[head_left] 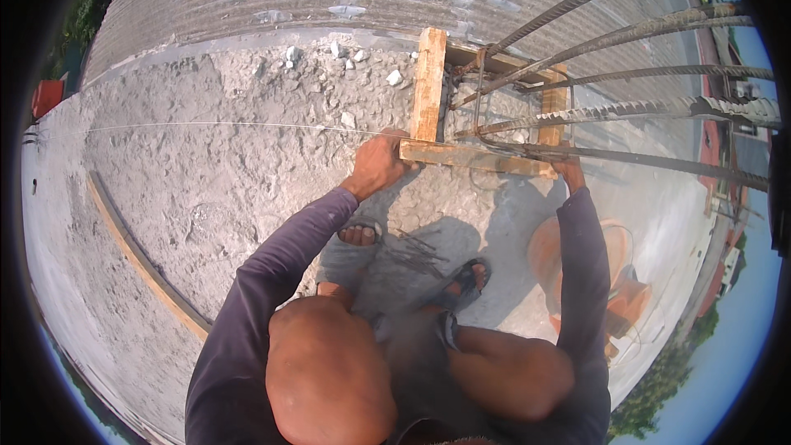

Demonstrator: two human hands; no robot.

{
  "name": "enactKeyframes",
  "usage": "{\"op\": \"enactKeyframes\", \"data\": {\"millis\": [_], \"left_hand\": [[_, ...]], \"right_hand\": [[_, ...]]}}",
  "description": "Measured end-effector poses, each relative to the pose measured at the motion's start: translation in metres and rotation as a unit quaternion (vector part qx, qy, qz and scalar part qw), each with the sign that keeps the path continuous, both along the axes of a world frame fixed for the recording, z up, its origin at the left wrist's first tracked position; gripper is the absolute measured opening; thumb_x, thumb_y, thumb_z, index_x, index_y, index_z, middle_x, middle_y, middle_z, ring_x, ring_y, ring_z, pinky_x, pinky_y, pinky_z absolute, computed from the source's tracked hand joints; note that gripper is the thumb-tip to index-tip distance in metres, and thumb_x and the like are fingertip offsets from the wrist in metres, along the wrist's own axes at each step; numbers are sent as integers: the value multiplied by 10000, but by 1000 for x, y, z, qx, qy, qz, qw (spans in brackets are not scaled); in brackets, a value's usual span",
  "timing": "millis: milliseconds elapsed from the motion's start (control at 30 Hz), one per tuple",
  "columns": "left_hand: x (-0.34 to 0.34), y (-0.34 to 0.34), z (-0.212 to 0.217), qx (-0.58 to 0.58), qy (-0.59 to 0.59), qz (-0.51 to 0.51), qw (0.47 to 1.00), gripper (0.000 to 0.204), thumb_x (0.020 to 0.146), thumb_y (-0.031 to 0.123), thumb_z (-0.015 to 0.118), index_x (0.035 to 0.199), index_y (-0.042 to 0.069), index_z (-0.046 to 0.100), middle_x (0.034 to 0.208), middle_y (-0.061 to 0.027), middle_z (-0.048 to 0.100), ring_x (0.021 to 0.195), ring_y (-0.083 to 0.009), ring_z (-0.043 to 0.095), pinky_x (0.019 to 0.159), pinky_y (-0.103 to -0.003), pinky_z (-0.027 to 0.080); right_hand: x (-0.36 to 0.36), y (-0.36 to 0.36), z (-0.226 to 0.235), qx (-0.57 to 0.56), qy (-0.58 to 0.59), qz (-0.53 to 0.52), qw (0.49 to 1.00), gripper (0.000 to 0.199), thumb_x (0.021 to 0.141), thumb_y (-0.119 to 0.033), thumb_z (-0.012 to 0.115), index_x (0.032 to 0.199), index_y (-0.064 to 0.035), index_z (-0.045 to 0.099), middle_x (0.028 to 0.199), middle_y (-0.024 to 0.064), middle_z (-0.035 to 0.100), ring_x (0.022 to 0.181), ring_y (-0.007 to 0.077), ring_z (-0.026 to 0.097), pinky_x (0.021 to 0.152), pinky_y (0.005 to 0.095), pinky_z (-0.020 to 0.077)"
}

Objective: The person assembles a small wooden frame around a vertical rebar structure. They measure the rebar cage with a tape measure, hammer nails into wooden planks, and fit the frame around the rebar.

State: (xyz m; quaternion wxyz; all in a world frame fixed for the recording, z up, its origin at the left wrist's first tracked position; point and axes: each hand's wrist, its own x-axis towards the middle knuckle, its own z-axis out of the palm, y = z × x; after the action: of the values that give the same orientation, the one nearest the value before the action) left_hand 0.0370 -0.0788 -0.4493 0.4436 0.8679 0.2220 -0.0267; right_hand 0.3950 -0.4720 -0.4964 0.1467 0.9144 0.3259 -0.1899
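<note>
A square wooden frame of rough boards surrounds a cluster of upright ribbed steel bars, which are tied by a thin stirrup. My left hand is closed round the near-left corner of the frame, its fingertips partly hidden behind the wood. At the opposite end of the near board, my right hand grips the near-right corner; most of its fingers are hidden. A thin taut string runs from the far left to just by my left hand. Rough grey concrete shows inside the frame.
Rough concrete with loose white stones covers the left. A long wooden strip lies there. Orange buckets stand beside my right forearm. Corrugated roofing rises beyond. Short thin rods lie near my sandalled feet.
</note>
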Motion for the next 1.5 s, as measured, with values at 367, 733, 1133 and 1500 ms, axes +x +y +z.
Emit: {"op": "enactKeyframes", "data": {"millis": [367,733,1133,1500], "left_hand": [[-1,4,-10,-32,0,-13,999,499,801,316,859,1217,82,713,1278,-140,676,1145,-380,658,932,-465,531],[-2,6,-15,-344,-16,70,936,486,828,21,761,1295,-17,630,1287,-117,662,1174,-247,646,1029,-379,498],[-10,-34,-23,-497,-89,223,834,617,855,-70,652,1437,15,466,1128,-62,701,694,-84,579,549,-232,427],[5,-38,-30,-383,-101,192,898,607,791,-99,665,1358,20,482,1165,-79,635,1101,-178,610,984,-319,491]], "right_hand": [[18,-6,0,106,193,-66,973,536,1115,-428,338,1497,-69,447,1507,99,556,1315,322,566,1193,461,378],[9,-18,9,18,92,-39,995,533,1111,-437,351,1496,-85,464,1521,100,543,1326,321,556,1193,457,372],[8,-6,18,-6,78,-29,997,531,1107,-446,365,1495,-104,482,1536,102,529,1338,319,545,1192,452,366],[8,6,18,-25,72,-18,997,529,1103,-455,377,1494,-120,499,1551,103,516,1348,317,536,1192,448,361]]}}
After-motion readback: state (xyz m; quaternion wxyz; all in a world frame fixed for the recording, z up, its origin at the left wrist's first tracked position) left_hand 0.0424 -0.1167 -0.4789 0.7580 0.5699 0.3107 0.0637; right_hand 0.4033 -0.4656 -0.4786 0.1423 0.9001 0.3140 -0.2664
